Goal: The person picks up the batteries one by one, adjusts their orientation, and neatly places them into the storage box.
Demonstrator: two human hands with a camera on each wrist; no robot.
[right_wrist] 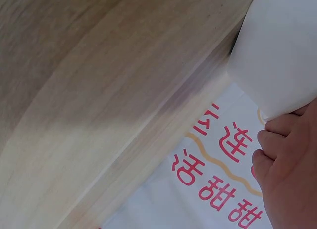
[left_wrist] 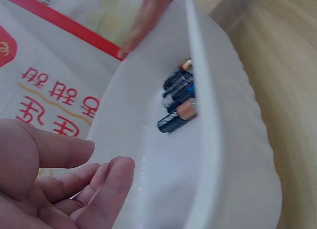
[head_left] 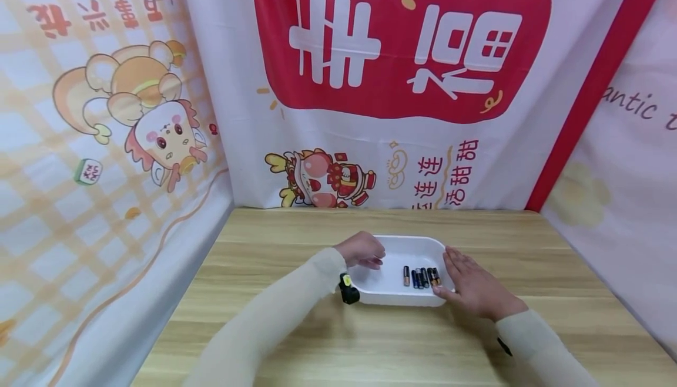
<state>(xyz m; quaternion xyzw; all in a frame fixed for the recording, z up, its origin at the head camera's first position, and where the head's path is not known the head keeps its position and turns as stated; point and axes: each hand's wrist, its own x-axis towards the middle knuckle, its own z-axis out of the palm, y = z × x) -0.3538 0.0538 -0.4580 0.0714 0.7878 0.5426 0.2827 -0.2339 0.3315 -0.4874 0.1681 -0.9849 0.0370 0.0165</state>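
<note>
A white rectangular tray [head_left: 394, 299] lies on the wooden table with several dark AA-type batteries [head_left: 425, 278] in its right half. One battery [head_left: 406, 276] lies a little left of the tight row. My left hand [head_left: 364, 249] hovers over the tray's left end, its fingers loosely bent. Nothing shows between thumb and fingers [left_wrist: 116, 177] in the left wrist view. At the tray's right end my right hand [head_left: 476, 284] holds the rim, thumb over the near corner and fingers along the end wall. The right wrist view shows bent fingers [right_wrist: 277, 140] at the tray's edge.
The wooden table [head_left: 370, 346] surrounds the tray. A printed cloth [head_left: 233, 81] hangs upright behind the table's far edge, with more printed cloth at the left and right. Black camera mounts [head_left: 348, 290] sit on the wrists; the left one is beside the tray's near left corner.
</note>
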